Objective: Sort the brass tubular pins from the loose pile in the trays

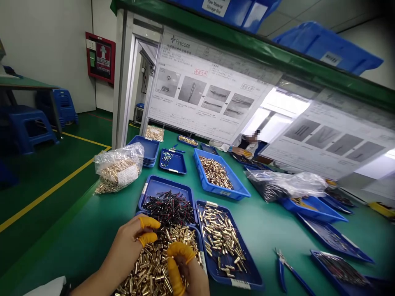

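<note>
"Two hands over one tray (201,250): what are they gripping?"

"My left hand (128,236) has its yellow-covered finger and thumb a narrow gap apart; whether anything thin sits between them, I can't tell. My right hand (193,271) is curled low over the brass tubes (148,267), and its grip is partly hidden, so I can't tell there either."

"Which step would you call it?"

"Handling small parts at the heap, I'd judge. The tubes lie loose right under my fingers, with black wires (173,207) in the tray just beyond and more tubes, some with wires, in the tray (257,283) to the right. Any move here calls for a light fingertip pinch, I'd say, without dragging neighbours along."

"Anything readable?"

"'Finicore' heads the hanging sheet (197,111), and 'Raw Material Storage Box' is on the label (216,6) overhead. The bag (119,162) has a label too small for me to read."
</note>
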Action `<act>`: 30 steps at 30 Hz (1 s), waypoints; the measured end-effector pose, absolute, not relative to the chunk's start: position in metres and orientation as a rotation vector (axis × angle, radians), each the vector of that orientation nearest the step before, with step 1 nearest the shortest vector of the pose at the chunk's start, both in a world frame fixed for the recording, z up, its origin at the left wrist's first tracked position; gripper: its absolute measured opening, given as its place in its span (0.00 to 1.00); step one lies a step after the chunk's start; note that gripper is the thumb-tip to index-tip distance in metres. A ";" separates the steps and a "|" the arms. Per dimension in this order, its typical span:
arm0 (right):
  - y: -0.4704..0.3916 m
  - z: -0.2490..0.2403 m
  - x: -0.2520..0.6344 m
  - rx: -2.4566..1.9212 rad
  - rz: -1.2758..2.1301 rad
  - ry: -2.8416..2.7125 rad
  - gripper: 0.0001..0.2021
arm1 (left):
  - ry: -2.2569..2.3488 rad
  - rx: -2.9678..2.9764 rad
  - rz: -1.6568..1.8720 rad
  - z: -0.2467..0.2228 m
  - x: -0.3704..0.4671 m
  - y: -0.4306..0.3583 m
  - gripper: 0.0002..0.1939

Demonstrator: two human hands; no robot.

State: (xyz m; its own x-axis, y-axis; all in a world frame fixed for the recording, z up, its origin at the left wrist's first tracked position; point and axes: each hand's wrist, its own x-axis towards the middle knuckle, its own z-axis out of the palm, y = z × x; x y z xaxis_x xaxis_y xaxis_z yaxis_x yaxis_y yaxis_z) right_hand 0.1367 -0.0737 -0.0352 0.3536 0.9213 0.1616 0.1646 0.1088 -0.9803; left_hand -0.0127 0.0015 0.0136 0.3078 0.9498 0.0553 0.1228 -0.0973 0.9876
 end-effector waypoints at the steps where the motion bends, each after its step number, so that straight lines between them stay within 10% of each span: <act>1: -0.074 -0.034 0.135 -1.382 0.748 -1.130 0.11 | 0.997 1.458 0.961 0.015 -0.011 -0.001 0.09; 30: -0.070 0.000 0.127 -0.882 1.584 -0.782 0.15 | 0.854 1.650 0.681 0.009 -0.007 -0.020 0.05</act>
State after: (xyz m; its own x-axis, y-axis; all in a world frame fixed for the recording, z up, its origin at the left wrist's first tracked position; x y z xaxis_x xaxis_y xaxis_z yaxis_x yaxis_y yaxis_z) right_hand 0.1273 -0.0702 0.0004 -0.1154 0.9841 -0.1350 -0.4910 -0.1746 -0.8535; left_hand -0.0072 -0.0195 0.0087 0.5747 0.8184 0.0045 0.1867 -0.1365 0.9729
